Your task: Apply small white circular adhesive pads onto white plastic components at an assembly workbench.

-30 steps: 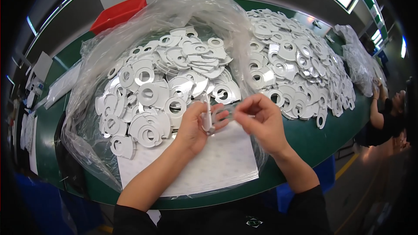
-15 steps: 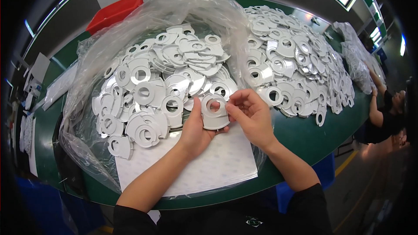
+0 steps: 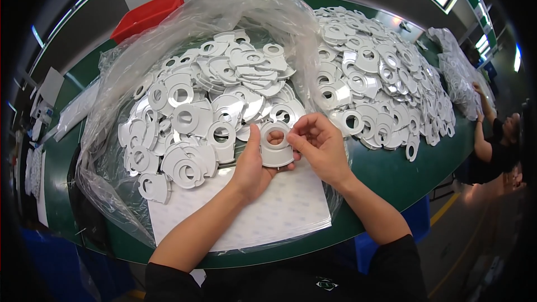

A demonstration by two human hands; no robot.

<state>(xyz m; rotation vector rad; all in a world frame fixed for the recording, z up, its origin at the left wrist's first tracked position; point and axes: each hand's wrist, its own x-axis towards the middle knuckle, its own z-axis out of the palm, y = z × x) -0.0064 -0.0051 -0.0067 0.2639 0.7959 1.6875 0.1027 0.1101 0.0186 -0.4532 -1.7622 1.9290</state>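
Observation:
My left hand holds a white plastic part, a flat plate with a round hole in a raised ring and a curved lower edge. Its thumb lies along the part's left side, and its fingers pass behind; some skin shows through the hole. My right hand is closed in a pinch at the ring's upper right edge. What its fingertips grip, if anything, is too small to make out. Beneath both hands lies a stack of white sheets with a faint pattern. Just beyond, a heap of similar white parts rests on clear plastic.
Clear plastic bag film curves around the near heap. Another large heap of white parts covers the green table at right. A red bin stands at back left. A co-worker handles a plastic bag at far right.
The held part has tilted slightly and its hole shows more openly. My right fingers have shifted slightly left along its edge. The co-worker's hands have moved a little.

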